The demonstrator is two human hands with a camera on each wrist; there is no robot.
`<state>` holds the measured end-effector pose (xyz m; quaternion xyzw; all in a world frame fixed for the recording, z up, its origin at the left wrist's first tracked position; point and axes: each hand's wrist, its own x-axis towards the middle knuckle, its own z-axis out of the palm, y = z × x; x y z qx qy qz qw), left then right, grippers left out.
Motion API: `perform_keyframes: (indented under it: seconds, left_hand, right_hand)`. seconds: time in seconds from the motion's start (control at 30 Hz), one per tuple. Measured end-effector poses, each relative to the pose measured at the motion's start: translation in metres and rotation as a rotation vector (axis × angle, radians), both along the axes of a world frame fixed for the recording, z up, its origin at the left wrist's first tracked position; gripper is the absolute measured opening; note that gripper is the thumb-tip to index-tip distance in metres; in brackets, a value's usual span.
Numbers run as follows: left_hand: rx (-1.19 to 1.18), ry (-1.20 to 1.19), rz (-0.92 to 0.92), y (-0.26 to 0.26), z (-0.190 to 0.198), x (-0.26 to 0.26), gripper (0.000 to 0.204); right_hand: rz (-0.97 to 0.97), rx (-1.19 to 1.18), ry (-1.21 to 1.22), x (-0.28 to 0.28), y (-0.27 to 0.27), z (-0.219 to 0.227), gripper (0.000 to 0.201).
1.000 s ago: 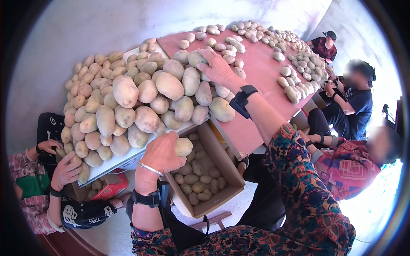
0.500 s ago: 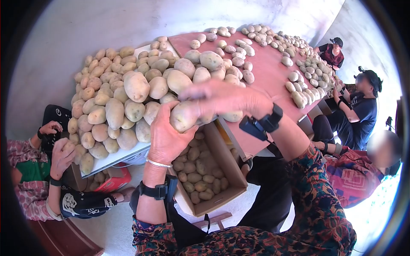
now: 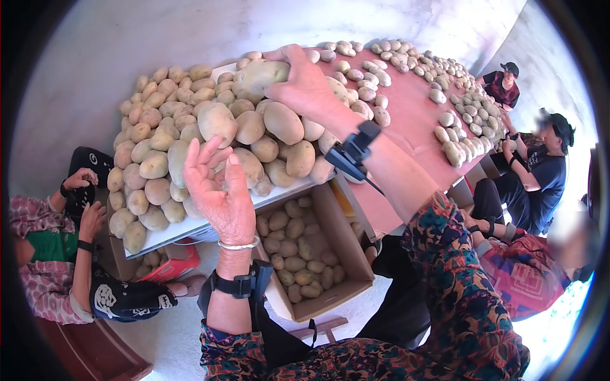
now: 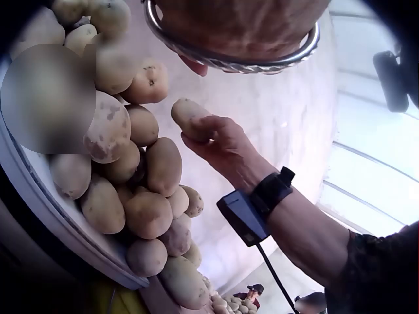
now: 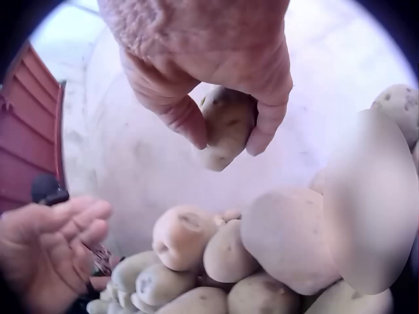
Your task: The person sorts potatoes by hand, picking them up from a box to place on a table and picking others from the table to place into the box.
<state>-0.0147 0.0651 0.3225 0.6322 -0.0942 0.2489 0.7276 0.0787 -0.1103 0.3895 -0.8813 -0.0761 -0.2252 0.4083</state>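
Observation:
Over the back of the large potato pile (image 3: 159, 152), my right hand (image 3: 308, 89) grips a potato (image 3: 257, 77) between thumb and fingers. The right wrist view has this potato (image 5: 226, 131) pinched from both sides, above the heap. My left hand (image 3: 222, 190) is held up at the heap's front edge, palm turned inward, fingers spread and loosely bent around nothing. It also appears at the lower left of the right wrist view, its palm (image 5: 52, 242) bare. Below it stands a cardboard box (image 3: 337, 303) with several potatoes (image 3: 295, 247) inside.
The pile lies on a white-edged board (image 3: 171, 236) joining a reddish tabletop (image 3: 406, 127) with more potatoes (image 3: 467, 114). One person's hands (image 3: 92, 219) are close at left; other people (image 3: 524, 267) sit along the right. A red-sided box (image 3: 171, 263) stands under the board.
Half a second ago my left hand held a potato while my right passed across it. Now the left is without one, and the right has moved up and back, holding a potato over the pile.

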Motion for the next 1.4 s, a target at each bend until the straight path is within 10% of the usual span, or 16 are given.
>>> perform_keyframes:
  seconds: [0.2,0.33,0.53,0.6,0.7,0.83,1.07,1.17,1.33,1.4]
  left_hand:
    - [-0.011,-0.035,0.069,0.007,0.001,0.004,0.047]
    - [-0.067,-0.048,0.108,0.013,-0.003,0.008,0.044]
    - [-0.133,0.005,0.171,0.018,-0.001,0.011,0.041]
    - [-0.133,0.057,0.179,0.023,-0.003,0.012,0.040]
    - [-0.135,-0.022,0.211,0.027,-0.006,0.019,0.037]
    - [-0.171,-0.125,0.198,0.029,-0.010,0.029,0.038]
    - [-0.164,-0.134,0.170,0.026,-0.013,0.043,0.039]
    - [-0.145,-0.117,0.160,0.024,-0.012,0.046,0.037]
    - [-0.141,-0.120,0.145,0.023,-0.013,0.043,0.036]
    - [-0.092,-0.016,0.160,0.020,-0.008,0.040,0.038]
  right_hand:
    - [0.061,-0.620,0.033,0.034,0.004,-0.032,0.038]
    - [0.101,-0.601,0.003,0.019,-0.010,-0.024,0.027]
    - [0.060,-0.266,-0.098,-0.049,-0.020,0.002,0.020]
    - [0.403,0.328,0.241,-0.082,-0.019,-0.004,0.025]
    - [0.544,0.296,0.557,-0.127,-0.023,-0.018,0.030]
    - [0.629,0.295,1.037,-0.149,-0.031,-0.092,0.038]
    - [0.355,-0.742,1.268,-0.169,-0.041,-0.267,0.038]
    - [0.173,-0.327,1.455,-0.171,-0.026,-0.277,0.035]
    - [0.077,-0.380,1.440,-0.174,-0.009,-0.395,0.039]
    - [-0.249,-0.126,1.323,-0.178,-0.005,-0.411,0.047]
